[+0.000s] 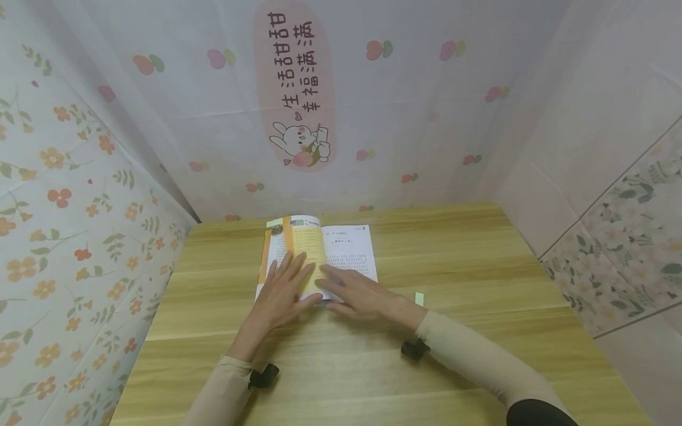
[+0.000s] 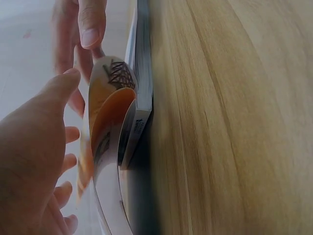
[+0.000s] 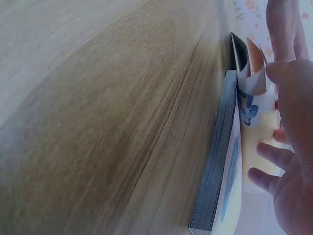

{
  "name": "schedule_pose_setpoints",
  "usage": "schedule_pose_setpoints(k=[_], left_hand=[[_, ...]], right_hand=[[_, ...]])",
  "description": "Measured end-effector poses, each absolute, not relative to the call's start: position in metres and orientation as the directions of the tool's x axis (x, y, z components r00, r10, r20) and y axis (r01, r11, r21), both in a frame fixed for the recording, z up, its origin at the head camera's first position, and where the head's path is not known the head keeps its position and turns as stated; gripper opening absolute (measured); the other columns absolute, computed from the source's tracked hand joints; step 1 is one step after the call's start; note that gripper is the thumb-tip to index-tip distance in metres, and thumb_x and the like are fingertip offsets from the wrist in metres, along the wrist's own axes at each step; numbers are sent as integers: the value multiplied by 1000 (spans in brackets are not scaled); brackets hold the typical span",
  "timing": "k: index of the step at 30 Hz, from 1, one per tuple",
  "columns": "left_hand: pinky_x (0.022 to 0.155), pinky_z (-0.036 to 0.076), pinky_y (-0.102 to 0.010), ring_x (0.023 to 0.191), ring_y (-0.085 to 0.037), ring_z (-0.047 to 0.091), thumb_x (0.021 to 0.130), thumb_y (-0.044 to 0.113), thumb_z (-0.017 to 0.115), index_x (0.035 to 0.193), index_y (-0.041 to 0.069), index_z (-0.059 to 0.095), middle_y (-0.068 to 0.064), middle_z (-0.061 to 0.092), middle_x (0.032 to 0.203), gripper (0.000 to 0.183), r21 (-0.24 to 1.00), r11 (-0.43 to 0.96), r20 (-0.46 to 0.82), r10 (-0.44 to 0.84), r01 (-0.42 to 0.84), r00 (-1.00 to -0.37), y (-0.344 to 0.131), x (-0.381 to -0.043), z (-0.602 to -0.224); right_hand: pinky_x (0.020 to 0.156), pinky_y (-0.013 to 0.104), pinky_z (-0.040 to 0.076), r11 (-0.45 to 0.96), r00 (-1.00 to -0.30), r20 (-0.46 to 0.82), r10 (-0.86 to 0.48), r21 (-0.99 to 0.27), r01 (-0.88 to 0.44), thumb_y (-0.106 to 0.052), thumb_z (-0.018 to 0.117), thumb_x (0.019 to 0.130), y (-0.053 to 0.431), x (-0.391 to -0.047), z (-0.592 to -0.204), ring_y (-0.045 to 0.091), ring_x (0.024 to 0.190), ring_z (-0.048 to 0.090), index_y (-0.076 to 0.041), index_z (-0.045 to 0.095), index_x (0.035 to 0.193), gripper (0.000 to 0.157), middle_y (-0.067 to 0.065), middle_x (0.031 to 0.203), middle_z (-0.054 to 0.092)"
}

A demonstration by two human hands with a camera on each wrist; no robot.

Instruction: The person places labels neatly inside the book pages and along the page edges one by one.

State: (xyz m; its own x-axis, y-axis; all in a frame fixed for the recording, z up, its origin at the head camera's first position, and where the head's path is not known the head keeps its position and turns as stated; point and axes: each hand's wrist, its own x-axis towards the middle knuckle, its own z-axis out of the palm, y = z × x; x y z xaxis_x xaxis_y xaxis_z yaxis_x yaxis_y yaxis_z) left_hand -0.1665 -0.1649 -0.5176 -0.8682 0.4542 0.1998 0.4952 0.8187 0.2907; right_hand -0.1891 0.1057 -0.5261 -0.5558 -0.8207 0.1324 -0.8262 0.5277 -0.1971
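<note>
An open book (image 1: 348, 248) lies on the wooden table, its left pages orange and yellow, its right page white with dark print. My left hand (image 1: 282, 290) rests on the left pages with the fingers spread and straight. My right hand (image 1: 359, 293) reaches across from the right, its fingertips over the yellow page near the middle fold. In the left wrist view a few loose pages (image 2: 105, 142) curve up beside the thick page block (image 2: 144, 63), close to the left fingers. The right wrist view shows the page block's edge (image 3: 215, 156) with the right fingers extended above the pages.
A small pale green slip (image 1: 420, 299) lies on the table (image 1: 453, 254) by the right wrist. Printed cloths hang behind (image 1: 426, 130) and to the left (image 1: 69, 236). Each forearm wears a small black camera, one at the left sleeve (image 1: 263, 376), one at the right (image 1: 414, 349).
</note>
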Motion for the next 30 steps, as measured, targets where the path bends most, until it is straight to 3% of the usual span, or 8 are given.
schedule_pose_setpoints(k=[9, 20, 30], left_hand=[[138, 25, -77, 172, -49, 34, 103, 61, 74, 163, 12, 59, -18, 44, 181, 79, 262, 825, 198, 462, 501, -864, -167, -168, -521], [137, 27, -77, 171, -50, 34, 102, 59, 78, 164, 11, 58, -19, 38, 184, 82, 269, 831, 135, 468, 487, -873, -168, -170, -526], [141, 20, -75, 175, -48, 24, 101, 61, 79, 170, 12, 50, -15, 29, 188, 90, 302, 818, 72, 493, 490, -867, -163, -175, -532]], right_hand=[[136, 52, 44, 517, -537, 93, -838, -176, -837, -48, 56, 117, 102, -188, -528, 34, 166, 49, -18, 46, 171, 62, 17, 178, 48], [139, 57, 38, 544, -554, 7, -832, -180, -819, -54, 49, 119, 101, -188, -532, 40, 172, 36, -24, 42, 176, 65, 9, 184, 40], [142, 58, 33, 540, -549, -9, -836, -193, -819, -53, 47, 119, 100, -189, -530, 43, 173, 33, -25, 43, 175, 63, 9, 186, 38]])
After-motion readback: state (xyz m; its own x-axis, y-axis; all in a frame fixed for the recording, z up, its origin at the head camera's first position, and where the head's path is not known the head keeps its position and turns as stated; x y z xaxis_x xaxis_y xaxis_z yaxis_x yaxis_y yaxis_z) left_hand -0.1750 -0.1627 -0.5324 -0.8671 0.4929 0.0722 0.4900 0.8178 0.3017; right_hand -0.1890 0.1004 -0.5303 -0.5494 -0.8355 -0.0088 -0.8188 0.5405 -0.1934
